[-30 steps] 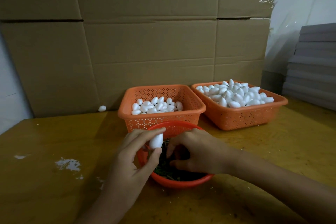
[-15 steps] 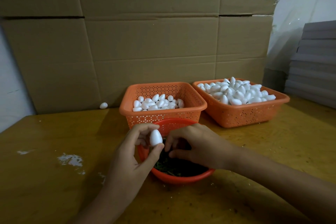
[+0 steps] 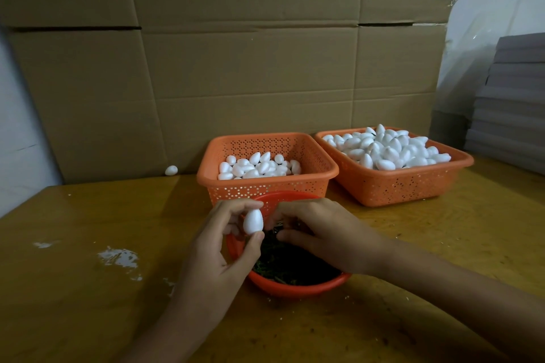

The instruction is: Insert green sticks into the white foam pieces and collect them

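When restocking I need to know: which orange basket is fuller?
The right-hand basket: foam pieces heap above its rim; in the left-hand basket they lie below the rim.

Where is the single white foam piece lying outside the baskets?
In the head view, the stray foam piece lies by the foot of the cardboard wall, left of the less full orange basket.

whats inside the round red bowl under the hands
A dark heap of green sticks lies in the red bowl. The right hand covers its far part, so whether its fingers pinch a stick cannot be seen.
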Demonstrator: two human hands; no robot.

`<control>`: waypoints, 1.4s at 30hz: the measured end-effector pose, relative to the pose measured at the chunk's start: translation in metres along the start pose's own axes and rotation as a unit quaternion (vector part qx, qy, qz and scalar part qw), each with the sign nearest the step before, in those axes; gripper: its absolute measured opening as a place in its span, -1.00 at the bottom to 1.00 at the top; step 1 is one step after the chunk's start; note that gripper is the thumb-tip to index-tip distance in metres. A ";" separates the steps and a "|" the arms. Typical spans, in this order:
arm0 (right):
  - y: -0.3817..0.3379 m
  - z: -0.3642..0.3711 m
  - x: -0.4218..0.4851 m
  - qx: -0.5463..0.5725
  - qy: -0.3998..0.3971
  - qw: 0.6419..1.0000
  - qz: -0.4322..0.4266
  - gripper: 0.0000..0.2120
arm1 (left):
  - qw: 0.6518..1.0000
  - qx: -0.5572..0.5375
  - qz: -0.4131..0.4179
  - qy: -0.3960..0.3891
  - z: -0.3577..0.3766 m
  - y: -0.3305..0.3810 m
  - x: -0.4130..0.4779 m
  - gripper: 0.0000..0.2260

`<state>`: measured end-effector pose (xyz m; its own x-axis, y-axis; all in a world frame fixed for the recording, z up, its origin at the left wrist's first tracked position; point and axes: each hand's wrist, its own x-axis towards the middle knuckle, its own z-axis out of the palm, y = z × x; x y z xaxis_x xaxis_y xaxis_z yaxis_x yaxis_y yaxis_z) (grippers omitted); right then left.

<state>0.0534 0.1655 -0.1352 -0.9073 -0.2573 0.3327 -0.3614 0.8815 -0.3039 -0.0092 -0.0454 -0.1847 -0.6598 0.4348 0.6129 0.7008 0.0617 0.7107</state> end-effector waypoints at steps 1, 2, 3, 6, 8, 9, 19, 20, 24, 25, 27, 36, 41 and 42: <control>0.000 0.000 0.000 0.003 -0.002 1.000 0.000 -0.86 | 1.000 -0.001 -0.001 0.000 0.000 0.000 0.000 -0.71; -0.001 0.000 0.000 0.007 -0.004 1.000 -0.001 -0.86 | 1.000 -0.001 -0.001 0.001 0.000 0.000 0.000 -0.71; -0.001 0.000 0.000 0.010 -0.005 1.000 -0.001 -0.87 | 1.000 0.000 0.000 0.002 0.000 0.000 0.000 -0.71; 0.000 0.000 -0.001 0.020 0.001 1.000 -0.001 -0.89 | 1.000 -0.001 0.001 0.002 0.000 0.001 0.000 -0.72; -0.001 0.000 -0.001 0.019 0.007 1.000 -0.004 -0.88 | 1.000 -0.005 -0.002 0.001 0.000 0.002 0.000 -0.72; 0.000 0.001 -0.001 0.018 0.009 1.000 -0.007 -0.88 | 1.000 -0.006 -0.002 0.000 0.000 0.002 0.000 -0.72; 0.004 0.003 0.002 0.004 0.020 1.000 -0.009 -0.92 | 1.000 0.000 0.004 -0.002 0.002 0.005 0.001 -0.71; 0.004 0.003 0.003 0.004 0.021 1.000 -0.008 -0.92 | 1.000 0.001 0.006 -0.002 0.002 0.006 0.001 -0.71; 0.002 0.002 0.003 -0.001 0.018 1.000 -0.003 -0.94 | 1.000 0.014 0.015 -0.004 0.002 0.008 0.000 -0.72; 0.002 0.002 0.002 0.000 0.020 1.000 -0.004 -0.94 | 1.000 0.018 0.016 -0.006 0.002 0.008 -0.001 -0.72; 0.000 0.001 0.002 -0.002 0.027 1.000 -0.004 -0.93 | 1.000 0.020 0.020 -0.005 0.002 0.009 0.000 -0.72; -0.002 -0.002 -0.005 0.014 0.077 0.997 0.019 -0.78 | 1.000 0.005 0.019 0.014 0.003 0.009 -0.001 -0.69; 0.000 -0.002 -0.007 0.044 0.106 0.993 0.019 -0.75 | 0.999 -0.017 -0.001 0.043 0.004 0.009 -0.001 -0.61; 0.000 -0.002 -0.007 0.046 0.111 0.993 0.019 -0.77 | 0.999 -0.020 0.001 0.047 0.003 0.009 0.000 -0.63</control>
<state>0.0598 0.1681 -0.1362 -0.8543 -0.1226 0.5051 -0.3563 0.8458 -0.3972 -0.0020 -0.0421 -0.1801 -0.6826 0.3493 0.6419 0.6917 0.0253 0.7217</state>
